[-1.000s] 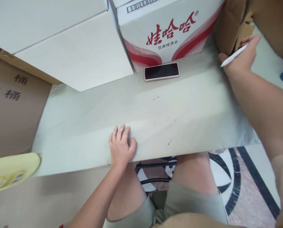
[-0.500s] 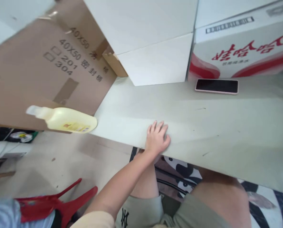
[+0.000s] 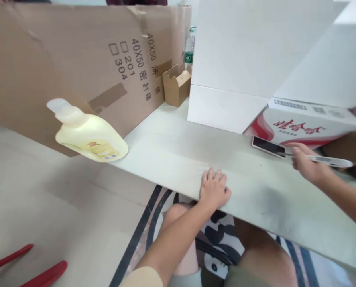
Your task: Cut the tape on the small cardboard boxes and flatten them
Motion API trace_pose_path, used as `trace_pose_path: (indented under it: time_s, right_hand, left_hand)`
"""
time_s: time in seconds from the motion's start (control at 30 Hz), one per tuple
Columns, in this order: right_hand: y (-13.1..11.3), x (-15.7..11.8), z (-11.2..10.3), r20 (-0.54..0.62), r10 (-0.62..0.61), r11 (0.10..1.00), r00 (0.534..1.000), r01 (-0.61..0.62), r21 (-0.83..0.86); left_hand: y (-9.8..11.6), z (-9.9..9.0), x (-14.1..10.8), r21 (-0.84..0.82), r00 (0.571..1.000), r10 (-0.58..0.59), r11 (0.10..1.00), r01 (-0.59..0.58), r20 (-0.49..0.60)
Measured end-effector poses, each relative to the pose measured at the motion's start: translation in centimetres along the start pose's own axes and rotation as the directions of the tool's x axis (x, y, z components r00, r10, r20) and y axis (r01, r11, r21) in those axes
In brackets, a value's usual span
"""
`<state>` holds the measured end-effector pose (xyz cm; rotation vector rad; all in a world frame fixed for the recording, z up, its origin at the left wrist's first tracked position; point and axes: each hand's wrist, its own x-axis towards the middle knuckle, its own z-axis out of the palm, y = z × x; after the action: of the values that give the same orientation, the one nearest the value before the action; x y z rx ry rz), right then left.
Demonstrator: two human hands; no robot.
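My left hand (image 3: 214, 189) lies palm down at the table's near edge, fingers spread, with nothing in it. On the right, my right hand (image 3: 307, 163) is closed round a slim white-handled tool (image 3: 333, 161) held above the table. Its thin grey shaft points left, in front of a phone (image 3: 266, 145) with a dark screen and a pink rim; the tool's exact kind is unclear. The phone rests on the pale table (image 3: 172, 147), by a white carton with red print (image 3: 300, 126).
At the left edge stands a pale yellow bottle (image 3: 91, 137), near a big brown cardboard box (image 3: 76, 71). A white box (image 3: 225, 107) fills the back middle. Beside it are a small open brown carton (image 3: 173, 89) and a water bottle (image 3: 189, 48). Red chair parts (image 3: 46, 275) show lower left.
My right hand has come into view from the right, holding the white-handled tool. The camera view has turned and shifted. My left hand remains flat on the table.
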<state>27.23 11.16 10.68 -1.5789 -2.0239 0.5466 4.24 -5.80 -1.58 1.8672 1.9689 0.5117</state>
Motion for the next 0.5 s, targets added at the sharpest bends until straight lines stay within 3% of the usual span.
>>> trace_pose_path:
  time_s: [0.1,0.17,0.2,0.27,0.33,0.4,0.5]
  right_hand:
    - [-8.7,3.1,3.6,0.111,-0.152,0.984,0.982,0.161,-0.070]
    - [-13.8,5.0,6.4,0.186,-0.240,0.961,0.953,0.260,-0.090]
    - [-16.0,5.9,7.9,0.230,-0.301,0.942,0.926,0.326,-0.082]
    - [-20.3,7.7,11.3,0.302,-0.478,0.869,0.825,0.495,0.022]
    - [-24.3,9.8,15.1,0.349,-0.525,0.846,0.776,0.520,0.115]
    - [-28.0,12.4,18.9,0.312,-0.514,0.857,0.799,0.491,0.154]
    - [-32.9,17.7,24.1,0.228,-0.500,0.866,0.835,0.484,0.128]
  left_hand:
    - [0.6,-0.9,1.9,-0.187,0.995,-0.079,0.978,0.090,0.067]
    - [0.4,-1.8,3.5,-0.306,0.988,-0.048,0.947,0.092,0.149]
    - [0.0,-2.3,4.1,-0.383,0.985,-0.021,0.920,0.086,0.170]
    - [-1.4,-2.9,4.8,-0.516,0.987,0.017,0.854,0.068,0.158]
    - [-2.9,-3.5,4.6,-0.593,0.992,0.004,0.802,0.072,0.125]
    - [-4.1,-4.1,3.6,-0.716,0.993,-0.075,0.688,0.118,0.093]
    - [-5.0,-5.3,1.8,-0.833,0.979,-0.094,0.516,0.202,0.179]
